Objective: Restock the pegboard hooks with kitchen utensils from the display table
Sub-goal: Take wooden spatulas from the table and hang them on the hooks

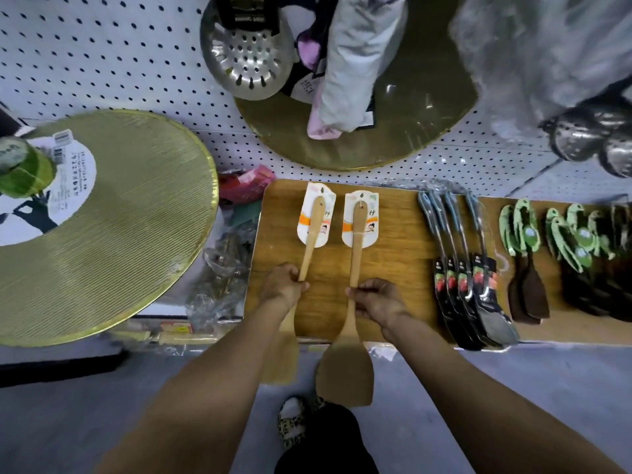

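- Head view: two wooden spatulas lie handle-away on the worktop point(393, 268), their blades hanging over its near edge above the floor.
- Left wooden spatula point(309, 248) carries a white label card at its handle end; the left hand point(284, 285) has its fingers pinched round the mid-handle.
- Right wooden spatula point(354, 268) also bears a label card; the right hand point(378, 299) has its fingers curled round the handle just below the middle.
- Both spatulas seem to be resting on or barely off the board; I cannot tell which.
- Beside them to the right, well apart, lie a row of black carded turners point(472, 282) with grey-blue handles, then green-handled dark spatulas point(526, 261) further right.
- Behind the worktop rises the white pegboard point(102, 63), already hung with a perforated metal strainer point(248, 63), round gold mats point(102, 217), and some wrapped goods.
- Judgement on progress: the restocking looks early or midway. Two utensils are only now being gripped, none of the table stock visible is on a hook, and the turners and green-handled pieces remain to be hung.
- No free hook is clearly visible from here, so where these go cannot be told.
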`<state>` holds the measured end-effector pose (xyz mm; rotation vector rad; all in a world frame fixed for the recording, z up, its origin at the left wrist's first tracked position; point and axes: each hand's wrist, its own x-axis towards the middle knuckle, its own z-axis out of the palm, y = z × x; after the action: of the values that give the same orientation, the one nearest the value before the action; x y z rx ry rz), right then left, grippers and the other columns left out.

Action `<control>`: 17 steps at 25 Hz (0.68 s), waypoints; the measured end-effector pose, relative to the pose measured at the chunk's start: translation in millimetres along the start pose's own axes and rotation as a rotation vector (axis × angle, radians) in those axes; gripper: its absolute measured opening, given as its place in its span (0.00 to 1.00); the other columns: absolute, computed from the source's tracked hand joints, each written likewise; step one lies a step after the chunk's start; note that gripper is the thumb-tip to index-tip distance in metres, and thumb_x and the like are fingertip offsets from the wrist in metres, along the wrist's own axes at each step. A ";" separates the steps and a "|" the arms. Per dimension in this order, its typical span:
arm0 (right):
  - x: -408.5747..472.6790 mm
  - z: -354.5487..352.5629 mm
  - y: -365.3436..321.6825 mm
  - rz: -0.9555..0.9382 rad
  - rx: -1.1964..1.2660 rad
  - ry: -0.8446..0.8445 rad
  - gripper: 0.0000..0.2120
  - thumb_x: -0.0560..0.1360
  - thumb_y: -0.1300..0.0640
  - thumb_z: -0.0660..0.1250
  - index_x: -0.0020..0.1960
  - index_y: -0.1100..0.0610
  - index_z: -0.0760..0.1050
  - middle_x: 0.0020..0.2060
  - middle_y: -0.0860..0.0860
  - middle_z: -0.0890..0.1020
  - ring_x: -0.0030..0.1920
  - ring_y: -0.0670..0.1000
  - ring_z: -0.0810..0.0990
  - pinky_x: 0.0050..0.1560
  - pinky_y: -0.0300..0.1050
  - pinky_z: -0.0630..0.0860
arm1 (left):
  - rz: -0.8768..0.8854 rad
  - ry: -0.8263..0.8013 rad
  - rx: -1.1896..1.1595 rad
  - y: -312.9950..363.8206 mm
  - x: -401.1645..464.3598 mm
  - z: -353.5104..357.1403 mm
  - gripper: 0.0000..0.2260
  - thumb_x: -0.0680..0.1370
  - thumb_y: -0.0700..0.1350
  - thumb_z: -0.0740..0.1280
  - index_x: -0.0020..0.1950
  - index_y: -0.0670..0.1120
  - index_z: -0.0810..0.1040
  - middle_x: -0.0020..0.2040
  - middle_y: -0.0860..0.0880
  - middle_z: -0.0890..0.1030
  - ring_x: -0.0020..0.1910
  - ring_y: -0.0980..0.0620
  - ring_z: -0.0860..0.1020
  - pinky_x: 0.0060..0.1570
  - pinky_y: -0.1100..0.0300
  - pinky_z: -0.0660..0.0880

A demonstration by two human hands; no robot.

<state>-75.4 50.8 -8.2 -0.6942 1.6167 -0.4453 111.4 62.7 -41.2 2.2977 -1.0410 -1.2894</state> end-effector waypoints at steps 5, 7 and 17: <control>-44.4 -61.8 8.8 -0.079 0.081 0.069 0.13 0.72 0.67 0.75 0.41 0.57 0.70 0.38 0.56 0.81 0.38 0.54 0.81 0.38 0.49 0.83 | 0.131 -0.054 -0.123 20.7 -67.5 24.4 0.14 0.69 0.42 0.77 0.35 0.51 0.73 0.40 0.50 0.80 0.43 0.49 0.79 0.47 0.56 0.75; -59.3 -94.6 10.6 -0.094 0.086 0.094 0.13 0.72 0.67 0.75 0.40 0.57 0.71 0.40 0.57 0.82 0.41 0.57 0.82 0.46 0.56 0.83 | 0.158 -0.059 -0.159 36.4 -93.8 35.1 0.14 0.68 0.42 0.78 0.34 0.50 0.73 0.37 0.52 0.79 0.41 0.49 0.79 0.47 0.53 0.78; -154.7 -351.1 50.5 -0.278 0.301 0.190 0.07 0.74 0.69 0.71 0.50 0.63 0.76 0.39 0.58 0.80 0.37 0.57 0.80 0.34 0.47 0.79 | 0.448 -0.158 -0.201 179.7 -253.8 178.1 0.08 0.71 0.40 0.75 0.41 0.44 0.77 0.37 0.48 0.80 0.35 0.52 0.77 0.36 0.60 0.74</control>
<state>-419.8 155.6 133.7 -0.6626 1.5881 -0.9611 -200.8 136.0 118.8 1.7095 -1.3168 -1.3267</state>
